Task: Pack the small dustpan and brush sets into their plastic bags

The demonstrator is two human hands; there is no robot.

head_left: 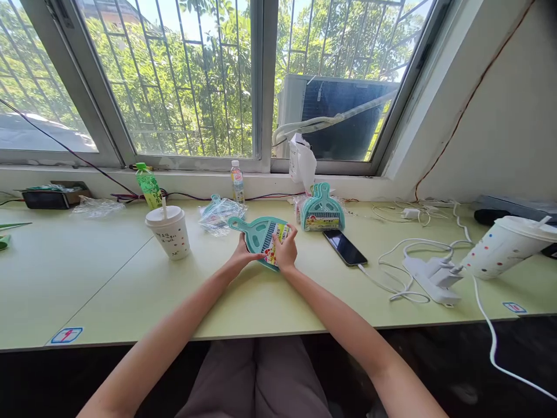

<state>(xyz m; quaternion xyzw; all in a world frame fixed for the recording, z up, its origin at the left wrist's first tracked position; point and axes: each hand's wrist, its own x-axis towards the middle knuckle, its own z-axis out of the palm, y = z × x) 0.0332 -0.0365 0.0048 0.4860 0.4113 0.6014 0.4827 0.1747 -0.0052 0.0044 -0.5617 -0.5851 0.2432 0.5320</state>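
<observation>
Between my two hands is a teal mini dustpan and brush set [259, 231], tilted, its handle pointing left and a printed yellow label across the brush. My left hand [244, 254] grips its lower left edge, thumb on the front. On the right side, my right hand [285, 248] is closed round the label end, fingers over the top edge. A stack of similar teal dustpan sets [322, 209] stands just behind and to the right. Another teal set in clear plastic wrap [220, 213] lies behind my left hand.
A white lidded cup [169, 232] stands left, near a green bottle [148, 186] and a small clear bottle [237, 182]. Right are a charging phone [345, 248], a power strip [430, 281] with loose cables, and a tilted dotted cup [507, 248]. A dark box [54, 196] sits far left.
</observation>
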